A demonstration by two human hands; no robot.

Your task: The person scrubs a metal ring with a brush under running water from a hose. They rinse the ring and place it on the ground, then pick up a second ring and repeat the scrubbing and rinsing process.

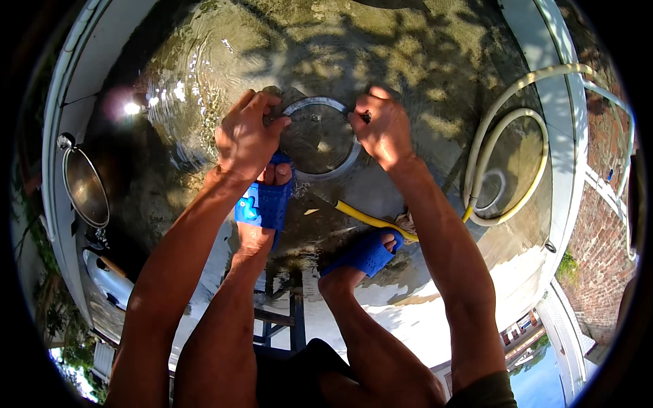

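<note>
A round thing with a pale metal rim lies ahead of my feet; its middle looks see-through or filled with water. My left hand is at its left side, fingers bent, thumb tip at the rim; whether it grips the rim cannot be told. On the other side my right hand is curled around a small dark, rough wad, with its fingertips close to the rim. Below the ring, the end of a yellow hose rests on the wet concrete floor. No other person is in view.
Blue sandals are on my feet. A coiled pale hose lies at right by the low white wall. At left are a metal pan and a shiny metal vessel. Dark bars of a stand show between my legs.
</note>
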